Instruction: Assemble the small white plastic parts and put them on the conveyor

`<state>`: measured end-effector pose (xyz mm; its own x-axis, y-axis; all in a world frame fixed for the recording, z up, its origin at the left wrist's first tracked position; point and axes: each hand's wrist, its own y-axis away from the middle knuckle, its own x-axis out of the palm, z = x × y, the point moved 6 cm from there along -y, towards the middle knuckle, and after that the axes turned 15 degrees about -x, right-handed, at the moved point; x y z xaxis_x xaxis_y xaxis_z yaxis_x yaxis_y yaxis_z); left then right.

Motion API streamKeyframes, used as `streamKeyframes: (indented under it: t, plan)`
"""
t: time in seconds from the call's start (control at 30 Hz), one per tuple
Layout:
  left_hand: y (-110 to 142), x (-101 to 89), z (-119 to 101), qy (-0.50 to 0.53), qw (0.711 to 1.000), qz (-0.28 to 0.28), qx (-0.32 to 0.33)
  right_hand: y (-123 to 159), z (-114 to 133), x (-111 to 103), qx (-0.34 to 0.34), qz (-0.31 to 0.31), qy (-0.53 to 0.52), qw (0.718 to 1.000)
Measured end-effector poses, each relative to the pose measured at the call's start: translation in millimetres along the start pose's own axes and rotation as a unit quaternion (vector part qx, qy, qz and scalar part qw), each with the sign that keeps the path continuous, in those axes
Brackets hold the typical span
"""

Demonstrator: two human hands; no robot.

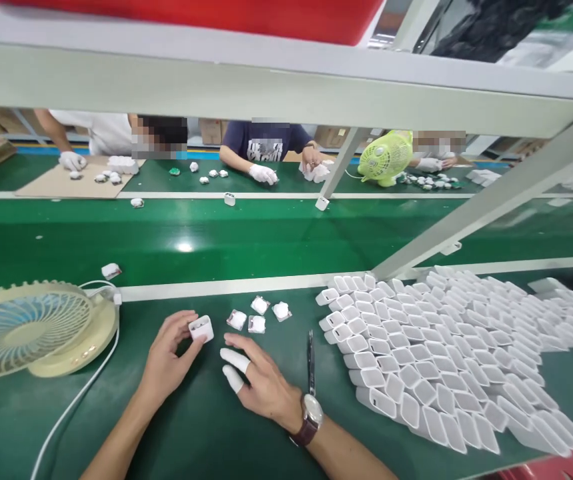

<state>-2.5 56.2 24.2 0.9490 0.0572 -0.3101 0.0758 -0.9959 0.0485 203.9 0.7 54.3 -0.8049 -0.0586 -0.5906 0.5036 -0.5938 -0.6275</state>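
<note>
White case held in my left hand

White, smooth and round-cornered, the one case (204, 329) sits in my left hand (170, 357), just above the bench (206, 433). That hand is closed around it, thumb on the near side, fingers behind. The case's open end faces upward, with parts showing inside; its long axis is foreshortened from where I look, so I cannot tell its exact slant.

My right hand (267, 387) has hold of nothing: its fingers are spread a little and loosely bent, two of them in white sleeves (235, 361). One watch (313, 410) with a brown strap circles that wrist.

Just beyond my hands lie four units (257, 325), white lumps on squarish bases. One pair of slim black tweezers (311, 363) lies to the right, its long axis running away from me.

Farther right, glossy white shells (426, 370) with rounded-oblong ends crowd in slanting rows, too many to count. On my left stands one cream fan (69, 347), ribbed in front, with blue blades.
</note>
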Motion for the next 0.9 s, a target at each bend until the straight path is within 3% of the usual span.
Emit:
streamKeyframes:
  t: [0.17, 0.33, 0.47, 0.6, 0.7, 0.83, 0.9]
  plan:
    - [-7.2, -8.2, -3.3, -0.07, 0.995, -0.058, 0.041, 5.6, 16.8, 18.1, -0.075, 0.068, 0.024, 0.995]
    - [-21.0, 6.7, -24.2, -0.119, 0.986, -0.066, 0.094, 12.8, 23.9, 35.6, -0.129, 0.133, 0.078, 0.98]
    - [-64.5, 24.5, -45.9, -0.155, 0.981, -0.048, 0.106, 13.5, 28.9, 34.8, -0.166, 0.166, 0.12, 0.965]
    - [-121.0, 29.4, -63.8, -0.16, 0.979, -0.088, 0.095, 13.5, 35.4, 32.9, -0.205, 0.174, 0.148, 0.952]
    - [-146.8, 35.8, -72.0, -0.176, 0.975, -0.106, 0.088, 16.1, 35.4, 38.1, -0.221, 0.18, 0.161, 0.945]
    - [-139.9, 64.0, -91.2, -0.199, 0.967, -0.106, 0.114, 20.5, 32.5, 46.1, -0.23, 0.192, 0.172, 0.938]
    - [-120.1, 96.5, -106.6, -0.206, 0.967, -0.027, 0.146, 22.0, 32.0, 48.4, -0.235, 0.199, 0.177, 0.935]
